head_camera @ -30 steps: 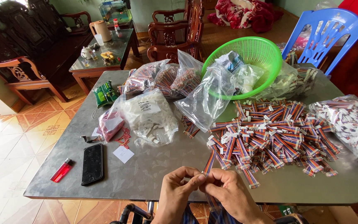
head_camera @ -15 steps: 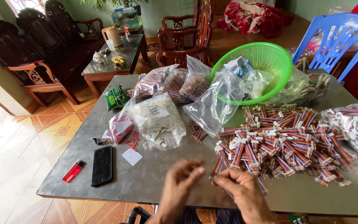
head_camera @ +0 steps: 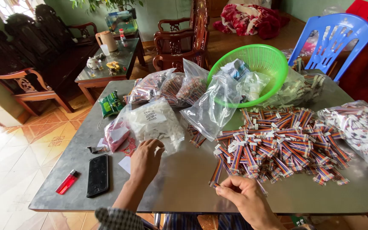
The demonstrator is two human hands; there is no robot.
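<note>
My left hand (head_camera: 145, 162) reaches forward onto the grey table (head_camera: 184, 183), its fingers apart at the edge of a clear bag of small white parts (head_camera: 154, 121). My right hand (head_camera: 243, 198) stays near the front edge, fingers pinched on one striped multicoloured ribbon cable (head_camera: 217, 172). A large heap of the same ribbon cables (head_camera: 277, 145) with white connectors lies right of centre.
A green mesh basket (head_camera: 256, 64) with bags stands at the back. More bags of cables (head_camera: 363, 127) lie right and rear. A black phone (head_camera: 97, 174) and red lighter (head_camera: 67, 182) lie left. Blue plastic chair (head_camera: 333, 40), wooden chairs, side table behind.
My hands, together at the front edge before, have parted. The left hand went forward to the bag of white parts; the right stays with a cable.
</note>
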